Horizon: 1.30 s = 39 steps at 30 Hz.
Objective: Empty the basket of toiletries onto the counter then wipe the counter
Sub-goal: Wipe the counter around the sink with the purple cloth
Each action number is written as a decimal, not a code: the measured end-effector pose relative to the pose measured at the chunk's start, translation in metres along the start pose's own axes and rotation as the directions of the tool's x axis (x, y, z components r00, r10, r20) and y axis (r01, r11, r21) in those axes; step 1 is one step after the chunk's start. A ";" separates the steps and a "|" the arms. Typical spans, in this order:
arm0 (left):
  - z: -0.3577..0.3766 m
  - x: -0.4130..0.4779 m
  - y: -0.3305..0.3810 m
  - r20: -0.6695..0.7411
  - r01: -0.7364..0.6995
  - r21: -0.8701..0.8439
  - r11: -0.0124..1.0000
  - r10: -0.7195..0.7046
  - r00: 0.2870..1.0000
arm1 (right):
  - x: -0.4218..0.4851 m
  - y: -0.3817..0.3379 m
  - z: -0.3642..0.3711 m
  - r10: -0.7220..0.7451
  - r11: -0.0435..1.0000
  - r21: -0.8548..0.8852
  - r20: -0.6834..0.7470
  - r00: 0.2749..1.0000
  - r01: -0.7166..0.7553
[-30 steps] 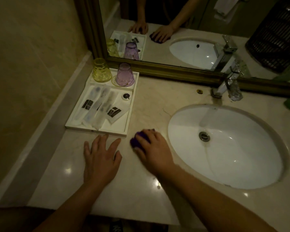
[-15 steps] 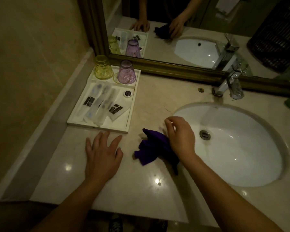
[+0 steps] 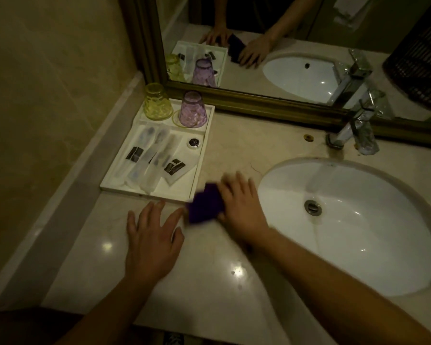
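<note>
The right hand (image 3: 239, 207), fingers spread flat, presses the crumpled purple cloth (image 3: 204, 207) onto the glossy beige marble counter (image 3: 209, 282); half a second ago it pinched the cloth up. Wiping resumes just beside the white rectangular tray (image 3: 197, 175), which still holds the wrapped toiletries (image 3: 149, 160). The left hand (image 3: 151, 245) rests flat, fingers splayed.

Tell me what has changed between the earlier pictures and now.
The right hand, which had pinched the purple cloth up beside the sink, has moved left and presses it flat on the counter by the near corner of the white tray. The left hand stayed flat; the tray, the yellow cup and the purple cup did not move.
</note>
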State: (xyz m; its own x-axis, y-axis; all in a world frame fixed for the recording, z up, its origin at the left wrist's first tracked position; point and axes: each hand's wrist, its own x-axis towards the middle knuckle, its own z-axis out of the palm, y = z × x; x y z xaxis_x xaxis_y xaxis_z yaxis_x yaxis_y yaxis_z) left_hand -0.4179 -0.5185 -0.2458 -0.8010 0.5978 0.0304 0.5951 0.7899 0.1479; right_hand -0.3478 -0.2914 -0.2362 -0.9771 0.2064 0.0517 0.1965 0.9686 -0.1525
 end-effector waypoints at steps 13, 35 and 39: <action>-0.004 -0.003 -0.001 -0.001 -0.014 -0.050 0.999 0.014 1.000 | -0.076 -0.032 0.017 -0.170 0.973 0.158 0.007 0.985 0.167; -0.021 -0.026 -0.016 -0.010 -0.192 -0.200 0.961 0.194 0.981 | -0.191 -0.025 -0.015 0.423 0.884 0.248 -0.065 0.904 -0.396; -0.012 -0.056 -0.029 0.040 -0.185 -0.129 0.974 0.191 0.981 | -0.155 -0.066 -0.001 0.613 0.783 0.237 -0.139 0.778 -0.575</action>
State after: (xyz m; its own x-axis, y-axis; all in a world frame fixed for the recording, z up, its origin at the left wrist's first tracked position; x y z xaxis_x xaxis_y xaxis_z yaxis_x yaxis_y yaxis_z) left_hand -0.3909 -0.5760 -0.2404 -0.6691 0.7429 0.0189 0.7196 0.6413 0.2663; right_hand -0.2094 -0.3872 -0.2331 -0.6286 0.7733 0.0835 0.6960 0.6071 -0.3835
